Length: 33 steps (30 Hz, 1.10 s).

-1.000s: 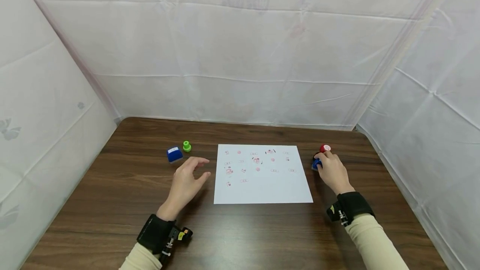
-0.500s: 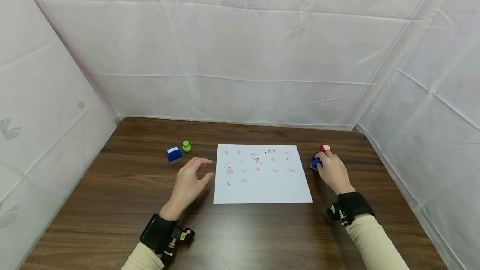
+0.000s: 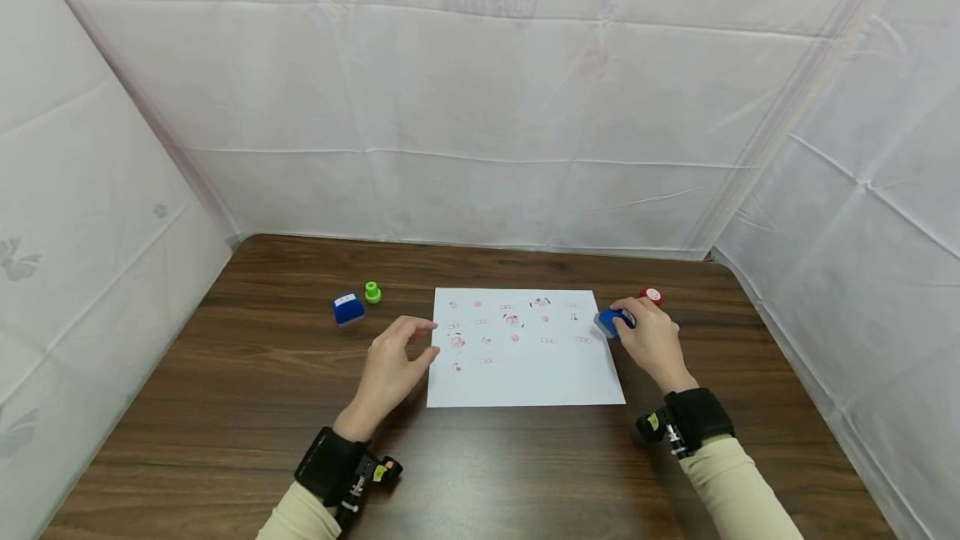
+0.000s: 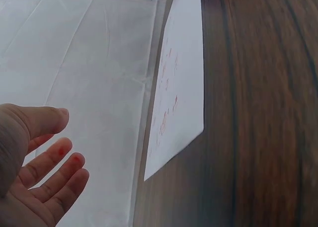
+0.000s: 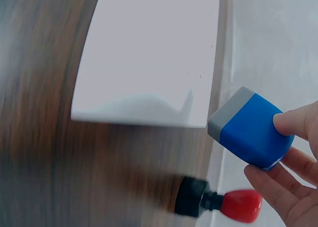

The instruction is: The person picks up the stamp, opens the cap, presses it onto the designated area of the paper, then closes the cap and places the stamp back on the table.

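Note:
My right hand (image 3: 654, 342) pinches a blue stamp (image 5: 256, 132) with a grey base between thumb and fingers. In the head view it hangs at the right edge of the white paper (image 3: 525, 382), tilted. Small red prints mark the sheet, mostly across its upper part. By the paper's left edge is my left hand (image 3: 393, 365), thumb and fingers spread apart and holding nothing. Red spots show on two of its fingertips (image 4: 75, 158) in the left wrist view; whether it touches the sheet I cannot tell.
Beyond the right hand stands a red-handled stamp (image 5: 241, 205) with a black base. On the left, another blue stamp (image 3: 348, 309) sits next to a small green stamp-like piece (image 3: 372, 292). White sheeting (image 3: 480, 107) encloses the wooden table's (image 3: 480, 473) back and sides.
The right hand has brought the blue stamp leftward, from beside the red-handled one to the paper's right edge. My left hand has shifted slightly right, up to the paper's left edge.

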### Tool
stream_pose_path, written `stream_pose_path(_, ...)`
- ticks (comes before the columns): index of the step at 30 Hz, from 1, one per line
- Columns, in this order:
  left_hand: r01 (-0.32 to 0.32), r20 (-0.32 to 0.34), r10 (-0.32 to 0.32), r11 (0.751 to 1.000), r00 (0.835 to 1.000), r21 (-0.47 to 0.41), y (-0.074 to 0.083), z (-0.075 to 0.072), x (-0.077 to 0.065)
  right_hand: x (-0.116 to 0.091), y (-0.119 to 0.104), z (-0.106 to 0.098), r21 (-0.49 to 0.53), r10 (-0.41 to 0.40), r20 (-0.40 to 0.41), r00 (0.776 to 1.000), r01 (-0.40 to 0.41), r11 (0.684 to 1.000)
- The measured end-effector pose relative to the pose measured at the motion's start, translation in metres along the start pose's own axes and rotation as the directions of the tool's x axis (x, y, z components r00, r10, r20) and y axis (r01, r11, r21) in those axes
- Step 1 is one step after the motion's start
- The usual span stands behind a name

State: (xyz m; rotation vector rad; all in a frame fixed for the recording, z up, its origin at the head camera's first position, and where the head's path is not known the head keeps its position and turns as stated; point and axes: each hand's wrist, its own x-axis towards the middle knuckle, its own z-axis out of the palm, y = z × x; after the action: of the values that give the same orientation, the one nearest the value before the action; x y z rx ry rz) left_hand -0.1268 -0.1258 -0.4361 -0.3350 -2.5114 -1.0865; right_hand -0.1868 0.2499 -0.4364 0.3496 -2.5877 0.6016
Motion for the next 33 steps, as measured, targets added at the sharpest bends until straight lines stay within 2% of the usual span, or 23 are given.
stream_pose_path(5, -0.012, 0.004, 0.012, 0.999, 1.0, -0.033, 0.005, 0.008, 0.001, 0.0, -0.016, 0.007, 0.105, 0.043, -0.024, 0.999, -0.04, 0.994)
stream_pose_path(9, -0.04, 0.0, 0.04, 0.998, 0.999, -0.046, 0.009, 0.015, 0.003, -0.001, -0.03, 0.014, 0.217, 0.095, -0.005, 0.995, -0.092, 0.972)
stream_pose_path(12, -0.054, -0.007, 0.053, 0.996, 0.999, -0.069, 0.013, 0.02, 0.003, -0.001, -0.041, 0.018, 0.293, 0.159, 0.051, 0.986, -0.167, 0.941)
stream_pose_path(18, -0.047, -0.026, 0.044, 0.99, 0.999, -0.131, 0.018, 0.029, 0.005, -0.001, -0.062, 0.024, 0.4, 0.277, 0.177, 0.944, -0.326, 0.857)
stream_pose_path(23, -0.039, -0.04, 0.033, 0.985, 0.999, -0.169, 0.021, 0.035, 0.006, -0.002, -0.075, 0.03, 0.455, 0.288, 0.222, 0.932, -0.36, 0.814)
stream_pose_path(33, 0.008, -0.02, -0.014, 0.965, 1.0, -0.262, 0.026, 0.046, 0.008, -0.007, -0.105, 0.044, 0.562, 0.261, 0.246, 0.933, -0.357, 0.746)
